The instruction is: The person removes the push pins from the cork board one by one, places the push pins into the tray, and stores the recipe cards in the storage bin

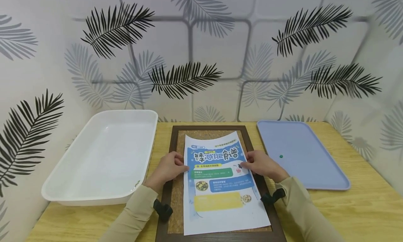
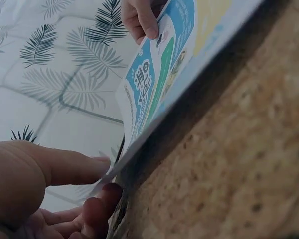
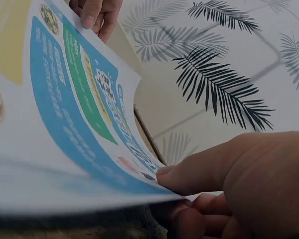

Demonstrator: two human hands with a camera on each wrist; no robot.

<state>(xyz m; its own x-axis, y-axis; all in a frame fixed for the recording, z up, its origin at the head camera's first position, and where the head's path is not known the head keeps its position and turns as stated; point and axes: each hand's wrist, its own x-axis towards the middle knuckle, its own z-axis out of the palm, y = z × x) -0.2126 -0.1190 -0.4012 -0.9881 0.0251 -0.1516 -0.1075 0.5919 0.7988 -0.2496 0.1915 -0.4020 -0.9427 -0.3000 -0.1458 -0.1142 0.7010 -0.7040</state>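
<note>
A printed paper poster [image 1: 217, 186] with blue, green and yellow blocks is held just over a brown-framed cork board [image 1: 176, 214]. My left hand [image 1: 170, 168] pinches its left edge between thumb and fingers. On the opposite edge, my right hand [image 1: 261, 164] pinches the sheet the same way. In the left wrist view the poster [image 2: 164, 84] stands off the cork surface [image 2: 229, 144], with a dark shadow below it. The right wrist view shows the poster [image 3: 74, 99] curving upward toward its top edge.
To the left stands a large white tray [image 1: 104, 154]. A light blue tray [image 1: 302, 154] lies on the right, with a small green object [image 1: 281, 156] in it. Both trays and the board rest on a wood-grain table [image 1: 371, 207]; a leaf-patterned wall [image 1: 220, 95] rises behind.
</note>
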